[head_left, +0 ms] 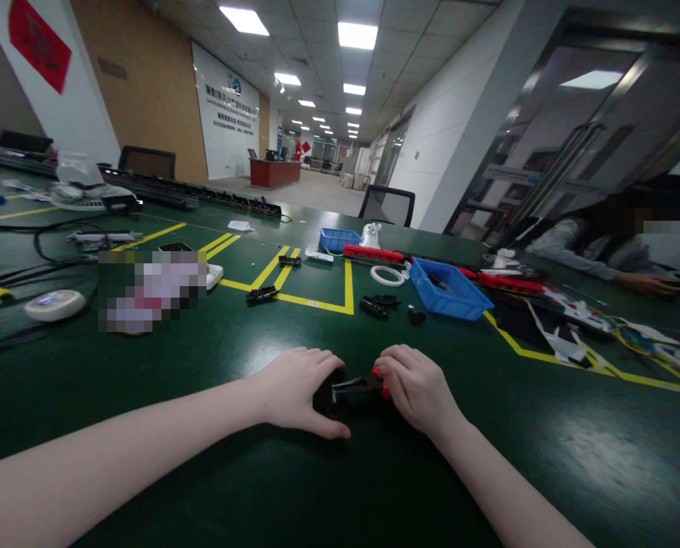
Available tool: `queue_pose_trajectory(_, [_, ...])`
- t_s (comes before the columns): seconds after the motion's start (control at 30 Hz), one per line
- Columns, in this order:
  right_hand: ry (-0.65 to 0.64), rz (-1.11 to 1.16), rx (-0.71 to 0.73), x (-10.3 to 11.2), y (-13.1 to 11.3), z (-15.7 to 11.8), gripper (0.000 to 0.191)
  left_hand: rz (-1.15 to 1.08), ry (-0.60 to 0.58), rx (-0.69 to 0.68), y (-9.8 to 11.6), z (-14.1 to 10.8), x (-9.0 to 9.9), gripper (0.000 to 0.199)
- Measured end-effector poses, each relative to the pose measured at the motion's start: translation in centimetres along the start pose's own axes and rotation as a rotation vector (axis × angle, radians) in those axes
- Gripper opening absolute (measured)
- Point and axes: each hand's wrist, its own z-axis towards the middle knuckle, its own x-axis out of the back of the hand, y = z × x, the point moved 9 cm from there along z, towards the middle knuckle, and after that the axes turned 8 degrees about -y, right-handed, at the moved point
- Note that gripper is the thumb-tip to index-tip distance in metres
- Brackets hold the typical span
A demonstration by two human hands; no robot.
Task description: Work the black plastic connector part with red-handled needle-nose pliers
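My right hand [414, 384] is closed around the red handles of a pair of pliers [358, 384], whose jaws point left. The tips of the jaws reach a small black part [329, 397] low on the table, at a thin light metal piece on it. My left hand [306, 392] wraps round that black part from the left, thumb on the near side and fingers on the far side. The part is dark and half hidden by the hand, so its exact kind does not show. Whether the jaws grip the metal piece I cannot tell.
Beyond my hands lie several black parts [377, 306] and a blue bin [451, 293] on the green table [249, 487]. Farther off are a smaller blue bin [340, 240] and a white ring [388, 275]. A co-worker's sleeve [568, 243] is at the right.
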Motion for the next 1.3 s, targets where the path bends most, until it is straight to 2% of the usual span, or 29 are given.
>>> queue_pose_trajectory(0.87, [0.012, -0.082, 0.058, 0.1, -1.4, 0.2, 0.037, 0.002, -0.003, 0.004, -0.1, 0.1, 0.1, 0.082])
queue_pose_trajectory(1.3, [0.023, -0.057, 0.033, 0.1, -1.0, 0.2, 0.036, 0.031, 0.010, -0.011, -0.1, 0.1, 0.0, 0.077])
